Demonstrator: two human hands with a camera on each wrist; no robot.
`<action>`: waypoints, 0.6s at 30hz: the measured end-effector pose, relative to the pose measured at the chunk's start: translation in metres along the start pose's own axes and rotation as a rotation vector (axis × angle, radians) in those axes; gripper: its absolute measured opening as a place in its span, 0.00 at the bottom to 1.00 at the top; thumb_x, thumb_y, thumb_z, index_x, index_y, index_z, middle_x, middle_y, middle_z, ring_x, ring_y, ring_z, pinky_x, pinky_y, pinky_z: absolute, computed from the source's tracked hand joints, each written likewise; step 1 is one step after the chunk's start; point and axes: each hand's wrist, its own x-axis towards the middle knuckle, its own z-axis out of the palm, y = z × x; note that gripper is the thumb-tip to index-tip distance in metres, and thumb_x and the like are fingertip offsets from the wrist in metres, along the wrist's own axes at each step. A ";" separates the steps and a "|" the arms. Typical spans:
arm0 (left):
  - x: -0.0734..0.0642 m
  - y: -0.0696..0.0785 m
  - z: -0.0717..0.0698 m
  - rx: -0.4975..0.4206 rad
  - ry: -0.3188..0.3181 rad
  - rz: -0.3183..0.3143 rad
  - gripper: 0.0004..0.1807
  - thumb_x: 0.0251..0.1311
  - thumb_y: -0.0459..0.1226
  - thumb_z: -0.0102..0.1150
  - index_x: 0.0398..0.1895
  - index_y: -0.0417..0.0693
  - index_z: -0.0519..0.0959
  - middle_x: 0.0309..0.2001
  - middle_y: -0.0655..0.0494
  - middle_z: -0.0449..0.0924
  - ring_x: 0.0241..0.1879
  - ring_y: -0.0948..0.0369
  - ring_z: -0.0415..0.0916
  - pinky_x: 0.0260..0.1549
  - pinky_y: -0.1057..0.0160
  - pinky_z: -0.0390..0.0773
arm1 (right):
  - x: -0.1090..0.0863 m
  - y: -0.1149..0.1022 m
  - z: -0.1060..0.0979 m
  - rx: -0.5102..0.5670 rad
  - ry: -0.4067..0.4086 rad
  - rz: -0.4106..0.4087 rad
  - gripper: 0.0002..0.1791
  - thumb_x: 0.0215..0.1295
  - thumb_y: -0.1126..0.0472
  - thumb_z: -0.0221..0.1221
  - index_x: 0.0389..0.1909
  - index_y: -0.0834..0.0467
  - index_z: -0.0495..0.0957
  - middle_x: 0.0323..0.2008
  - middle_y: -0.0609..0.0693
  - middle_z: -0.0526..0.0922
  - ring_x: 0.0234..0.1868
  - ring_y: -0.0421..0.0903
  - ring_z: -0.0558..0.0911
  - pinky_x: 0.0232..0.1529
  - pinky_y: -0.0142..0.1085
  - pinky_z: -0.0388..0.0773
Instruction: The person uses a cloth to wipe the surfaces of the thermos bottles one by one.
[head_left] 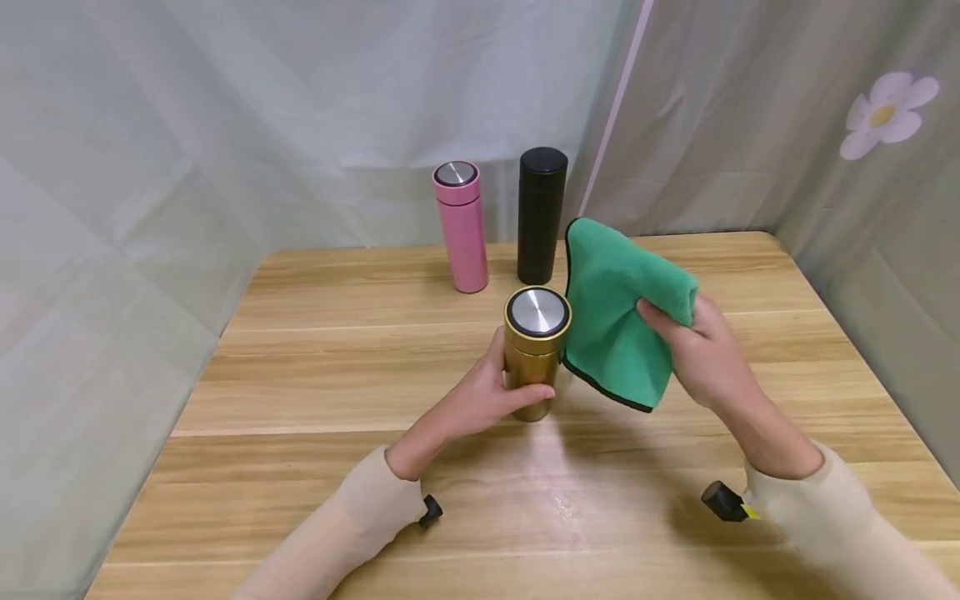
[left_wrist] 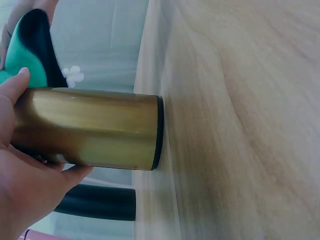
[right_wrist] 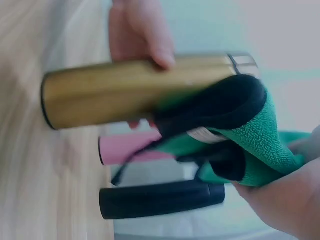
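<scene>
A gold thermos flask [head_left: 531, 354] with a silver-topped lid stands upright near the middle of the table. My left hand [head_left: 487, 387] grips it from the left side, thumb across the front and fingers behind. To its right, my right hand [head_left: 708, 354] holds a green cloth [head_left: 618, 321] with black edging, bunched at its upper right corner. The cloth hangs just beside the flask in the head view; in the right wrist view its folded black edge [right_wrist: 240, 107] overlaps the flask's upper part. Whether cloth and flask touch, I cannot tell.
Behind the gold flask stand a pink thermos flask [head_left: 465, 237] and a black thermos flask [head_left: 540, 225], both upright near the table's back edge. Pale curtains [head_left: 375, 100] hang behind and beside the wooden table [head_left: 315, 367].
</scene>
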 end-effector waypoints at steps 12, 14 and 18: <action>0.000 -0.001 0.000 -0.031 -0.004 0.024 0.49 0.61 0.36 0.74 0.77 0.48 0.51 0.69 0.49 0.66 0.67 0.53 0.67 0.69 0.47 0.65 | -0.010 0.007 0.044 -0.079 0.028 -0.167 0.24 0.78 0.70 0.51 0.72 0.63 0.70 0.64 0.56 0.78 0.60 0.41 0.78 0.60 0.30 0.74; 0.001 -0.001 0.000 -0.035 -0.014 0.027 0.48 0.62 0.36 0.74 0.77 0.48 0.51 0.70 0.50 0.65 0.68 0.54 0.66 0.70 0.48 0.64 | -0.011 0.010 0.046 -0.077 0.014 -0.141 0.23 0.76 0.71 0.53 0.70 0.66 0.72 0.59 0.59 0.81 0.55 0.40 0.81 0.55 0.29 0.77; 0.001 -0.001 -0.001 -0.034 -0.031 0.039 0.48 0.62 0.37 0.73 0.77 0.47 0.50 0.70 0.51 0.64 0.68 0.55 0.65 0.70 0.50 0.64 | -0.009 0.019 0.048 -0.090 -0.010 -0.162 0.25 0.71 0.75 0.54 0.68 0.67 0.74 0.51 0.61 0.85 0.47 0.42 0.83 0.49 0.30 0.81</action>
